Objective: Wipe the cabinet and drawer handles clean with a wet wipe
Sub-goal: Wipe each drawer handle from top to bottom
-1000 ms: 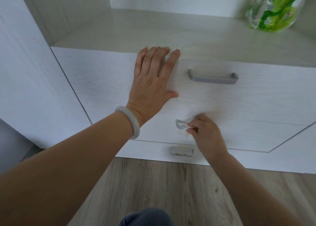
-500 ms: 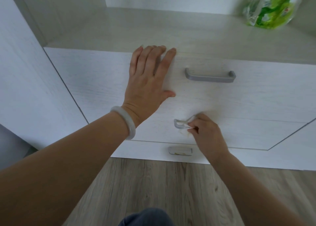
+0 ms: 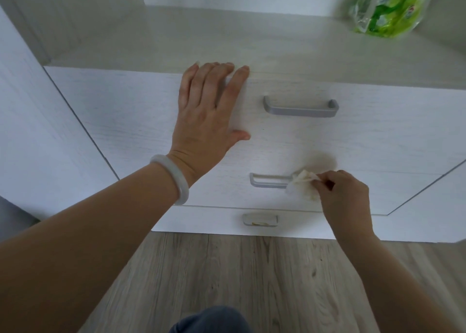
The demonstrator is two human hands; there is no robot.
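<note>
head cam, looking down at a white cabinet. right hand (image 3: 346, 196) has its fingers curled in, pinching a crumpled wet wipe (image 3: 303, 184) between thumb and fingertips. the wipe is bunched up, off-white, and it's pressed against the right end of the middle drawer handle (image 3: 269, 181), covering that end of the bar. the rest of the handle, to the left, is bare. right forearm comes up from the lower right corner, wrist bent a little toward the drawer.

left hand (image 3: 208, 115) is flat, fingers straight and close together, palm on the top drawer front (image 3: 126, 110). fingertips reach over the drawer's top edge, thumb sticks out to the right. it grips nothing, just rests there. a pale bangle (image 3: 174, 177) sits on that wrist, and the arm runs in from the lower left.

top drawer handle (image 3: 300, 107) is a grey bar just right of the left hand, nobody touching it. bottom drawer handle (image 3: 259, 219) is lower down, close above the wood floor (image 3: 227, 269), also untouched.

up on the open shelf (image 3: 227, 37) above the drawers, far right corner, there's a green and clear plastic pack (image 3: 385, 7), a bit blurred so can't read it. can't tell what's in the drawers, they're all closed.
</note>
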